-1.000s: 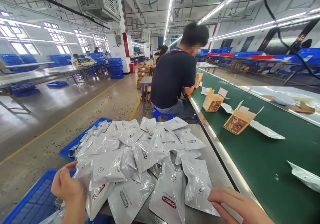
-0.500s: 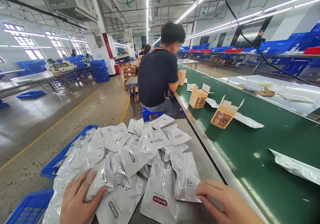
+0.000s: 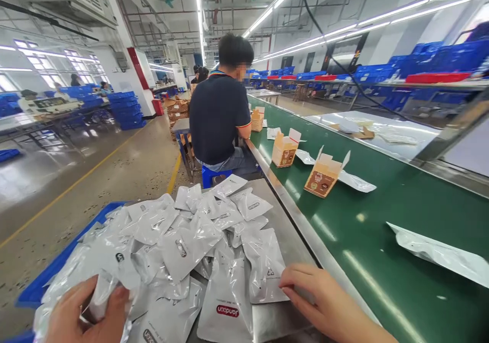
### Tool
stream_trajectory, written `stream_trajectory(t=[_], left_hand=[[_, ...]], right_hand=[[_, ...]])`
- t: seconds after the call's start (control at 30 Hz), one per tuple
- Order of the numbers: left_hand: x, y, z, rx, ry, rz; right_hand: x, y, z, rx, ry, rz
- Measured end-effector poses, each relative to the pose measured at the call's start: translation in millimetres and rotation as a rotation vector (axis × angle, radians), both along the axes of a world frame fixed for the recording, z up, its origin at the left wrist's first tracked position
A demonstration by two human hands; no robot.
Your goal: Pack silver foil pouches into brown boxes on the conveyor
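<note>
My left hand (image 3: 89, 312) is closed around a crumpled white pouch (image 3: 102, 294) at the left front of a heap of similar shiny pouches (image 3: 153, 226). Thumb and fingers pinch it from both sides. My right hand (image 3: 317, 294) hovers over the metal tabletop (image 3: 282, 317), its fingers loosely bent and slightly apart. Its fingertips overlap the right edge of a flat white pouch (image 3: 265, 266) that bears a recycling mark. Between the hands lies a pouch with a red printed label (image 3: 227, 310).
A blue crate (image 3: 38, 287) sits under the heap's left side. Right of the tabletop runs a green conveyor belt (image 3: 344, 226) carrying open brown boxes (image 3: 324, 175) and a white pouch (image 3: 439, 251). Ahead, a person in a dark shirt (image 3: 217, 113) sits on a blue stool.
My left hand has closed on a pouch and drawn it toward the lower left. The view has turned to the right. My right hand stays by the same pouch edge.
</note>
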State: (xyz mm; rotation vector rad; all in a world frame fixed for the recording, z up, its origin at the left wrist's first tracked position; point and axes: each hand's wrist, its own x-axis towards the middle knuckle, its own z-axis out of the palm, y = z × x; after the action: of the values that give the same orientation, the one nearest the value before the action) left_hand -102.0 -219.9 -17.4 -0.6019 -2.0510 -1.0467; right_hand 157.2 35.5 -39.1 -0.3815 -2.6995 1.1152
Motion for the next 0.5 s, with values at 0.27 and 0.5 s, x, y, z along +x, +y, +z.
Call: stream_trajectory(t=[0.27, 0.5], left_hand=[[19, 146, -8.9, -0.616, 0.511, -0.679], [33, 172, -11.4, -0.744, 0.341, -0.621]], right_hand=[[49, 14, 14.3, 0.057, 0.048, -0.205], [172, 63, 1.6, 0.437, 0.087, -0.705]])
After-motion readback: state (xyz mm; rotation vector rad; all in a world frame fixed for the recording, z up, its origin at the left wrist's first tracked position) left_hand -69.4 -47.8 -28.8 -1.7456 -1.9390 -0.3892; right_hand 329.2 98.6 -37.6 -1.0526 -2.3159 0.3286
